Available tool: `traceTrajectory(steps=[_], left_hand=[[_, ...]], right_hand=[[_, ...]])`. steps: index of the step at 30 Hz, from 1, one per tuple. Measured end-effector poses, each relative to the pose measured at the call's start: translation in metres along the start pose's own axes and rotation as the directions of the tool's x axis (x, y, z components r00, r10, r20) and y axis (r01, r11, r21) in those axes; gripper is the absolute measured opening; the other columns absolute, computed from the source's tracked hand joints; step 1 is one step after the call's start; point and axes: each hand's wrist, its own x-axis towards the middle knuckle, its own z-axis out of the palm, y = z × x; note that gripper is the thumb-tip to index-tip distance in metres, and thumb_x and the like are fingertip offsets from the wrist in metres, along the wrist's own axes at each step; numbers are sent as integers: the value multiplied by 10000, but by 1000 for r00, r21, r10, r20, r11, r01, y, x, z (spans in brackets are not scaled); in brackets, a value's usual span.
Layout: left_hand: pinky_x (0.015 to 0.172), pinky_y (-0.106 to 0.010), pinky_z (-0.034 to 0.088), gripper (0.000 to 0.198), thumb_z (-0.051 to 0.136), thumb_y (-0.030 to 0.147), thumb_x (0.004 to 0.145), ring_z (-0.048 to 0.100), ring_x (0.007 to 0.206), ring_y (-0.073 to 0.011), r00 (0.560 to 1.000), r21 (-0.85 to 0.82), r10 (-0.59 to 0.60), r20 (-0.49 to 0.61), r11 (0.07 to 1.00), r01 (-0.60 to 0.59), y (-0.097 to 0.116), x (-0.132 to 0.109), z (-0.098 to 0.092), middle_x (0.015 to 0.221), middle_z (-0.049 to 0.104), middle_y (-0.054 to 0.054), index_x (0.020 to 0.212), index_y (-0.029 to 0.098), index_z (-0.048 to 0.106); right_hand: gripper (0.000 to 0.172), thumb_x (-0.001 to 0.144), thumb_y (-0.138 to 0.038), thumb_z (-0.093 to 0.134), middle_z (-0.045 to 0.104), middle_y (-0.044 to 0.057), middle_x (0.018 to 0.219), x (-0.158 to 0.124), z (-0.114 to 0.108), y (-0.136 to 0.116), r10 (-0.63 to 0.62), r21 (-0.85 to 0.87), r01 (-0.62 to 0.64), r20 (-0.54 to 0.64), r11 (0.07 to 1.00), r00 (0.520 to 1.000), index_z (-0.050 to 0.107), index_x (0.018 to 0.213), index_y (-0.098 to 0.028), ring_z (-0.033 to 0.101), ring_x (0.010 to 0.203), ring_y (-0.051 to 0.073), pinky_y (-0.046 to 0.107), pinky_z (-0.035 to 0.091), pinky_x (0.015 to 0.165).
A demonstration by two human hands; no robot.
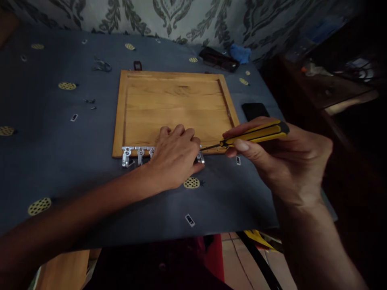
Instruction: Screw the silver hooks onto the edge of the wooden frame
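Observation:
A framed wooden panel (178, 105) lies flat on the cloth-covered table. Along its near edge runs a silver metal hook rail (140, 155), its hooks hanging past the wood toward me. My left hand (177, 157) covers the middle of the rail, fingers bent over it and thumb by the right-end hook, pressing it against the panel. In my right hand (281, 161) is a yellow and black screwdriver (256, 133), held between thumb and fingers. Its shaft points left, with the tip at the rail's right end beside my left fingers; the exact contact point is hidden.
Several small screws (90, 101) lie on the tablecloth (90, 169) left of the panel. A clear crumpled item (101, 64) and a dark square piece (137, 65) lie beyond. At the right are a black phone (255, 111), sunglasses (219, 59) and a blue cloth (240, 53).

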Motion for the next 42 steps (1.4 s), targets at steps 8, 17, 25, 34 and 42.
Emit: traceTrajectory(steps=[8,17,25,34,42], left_hand=[[912,-455,391,331,703,445,912,552,1125,-331,1000,-14,-4,11,1000,4,0,1,0,1065,670,-122,1050,144,703],[933,-460,388,390,678,485,916,553,1161,-339,997,12,-30,65,999,29,1,2,-4,1120,669,-129,1098,141,703],[958,-479,417,383,699,486,905,560,1180,-340,995,19,-44,87,999,43,2,2,-6,1140,677,-115,1094,154,712],[949,-477,442,394,708,501,898,580,1159,-343,998,64,-37,58,997,33,2,1,-6,1135,682,-113,1090,157,710],[944,-476,440,370,721,495,888,579,1138,-333,998,56,-36,46,998,33,2,2,-5,1133,682,-102,1057,166,705]], right_hand=[[134,870,-301,771,629,-34,662,-1,23,6,-110,-281,45,-223,959,968,710,775,-229,582,541,126,291,452,516],[113,900,-351,737,666,-16,710,-11,24,3,-67,-240,9,-233,971,970,715,821,-274,634,603,162,328,489,572],[219,930,-442,692,632,-30,638,-8,27,3,-6,4,9,-440,1000,898,706,823,-252,602,485,125,285,477,449],[196,937,-397,687,612,-51,643,-9,27,20,-3,-4,1,-378,1000,926,671,833,-232,606,512,100,257,502,509],[197,919,-415,704,629,-49,706,-10,28,23,24,68,5,-408,998,913,682,848,-232,627,501,98,244,515,463]])
